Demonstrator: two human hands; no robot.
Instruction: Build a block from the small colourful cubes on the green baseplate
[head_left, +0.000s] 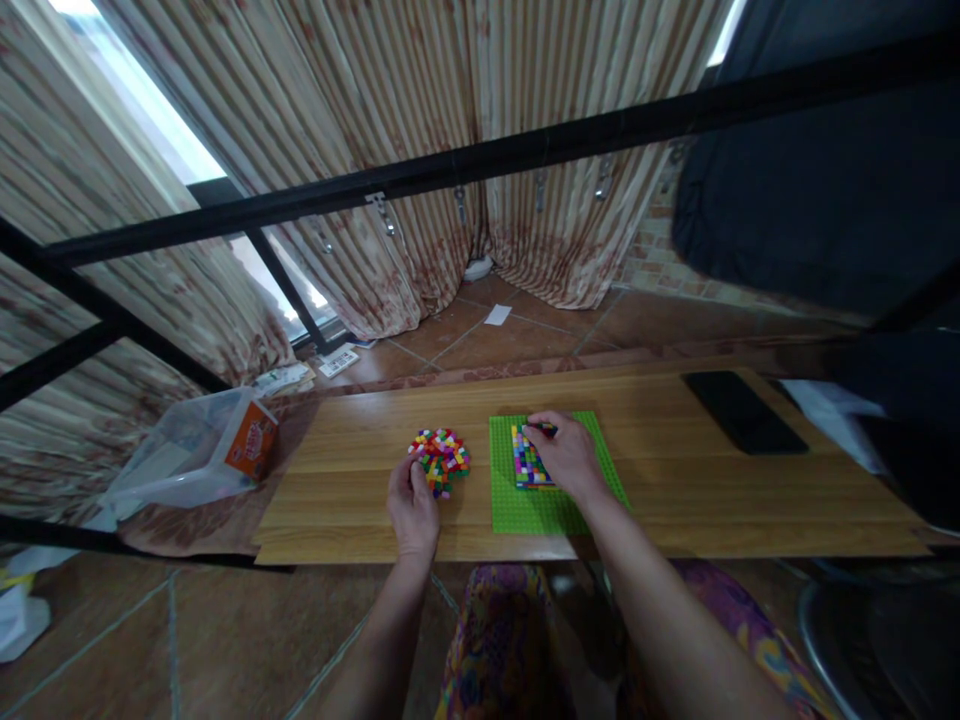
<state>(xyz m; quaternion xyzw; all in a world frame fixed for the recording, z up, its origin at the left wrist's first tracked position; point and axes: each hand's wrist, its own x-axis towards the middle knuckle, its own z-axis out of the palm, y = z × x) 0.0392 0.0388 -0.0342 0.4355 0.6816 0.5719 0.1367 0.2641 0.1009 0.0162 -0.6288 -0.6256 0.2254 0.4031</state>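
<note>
A green studded baseplate (517, 515) lies on the wooden table, with a block of small multicoloured bricks (529, 465) built up on it. Over the upper right of that block is my right hand (566, 452), its fingers pinched together and pointing down; whatever is between them is too small to name. To the left of the plate lies a loose pile of small coloured bricks (448, 455). My left hand (414, 508) is at the pile's lower left edge, thumb and fingers drawn together, and I cannot make out what they hold.
A black phone-like slab (745, 410) lies on the right part of the wooden table (660, 500). Left of the table stands a clear plastic bin (187, 450) with an orange label. A black metal bar (495, 158) crosses beyond the table, before the striped curtains (420, 90).
</note>
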